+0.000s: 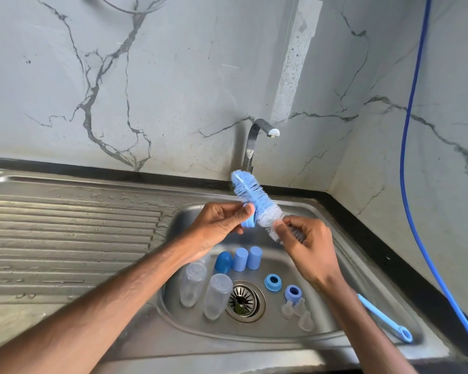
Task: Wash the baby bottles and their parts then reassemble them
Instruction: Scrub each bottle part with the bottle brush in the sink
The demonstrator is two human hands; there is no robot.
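Over the sink basin point(330, 255), my right hand point(305, 244) grips the lower end of a blue and white bottle brush point(254, 197) whose bristles point up and left. My left hand point(219, 225) pinches a small blue bottle part point(248, 221) against the bristles. In the basin lie clear bottles point(217, 295), point(193, 283), a dark blue cap point(223, 261), two light blue caps point(247, 258), two blue collar rings point(273, 282), point(293, 292) and clear teats point(297, 311).
A metal tap point(257, 141) stands behind the basin with no water running. The ribbed drainboard point(73, 238) stretches to the left. A thin blue brush point(384, 318) lies on the sink's right rim. A blue cable point(411, 163) hangs down the right wall.
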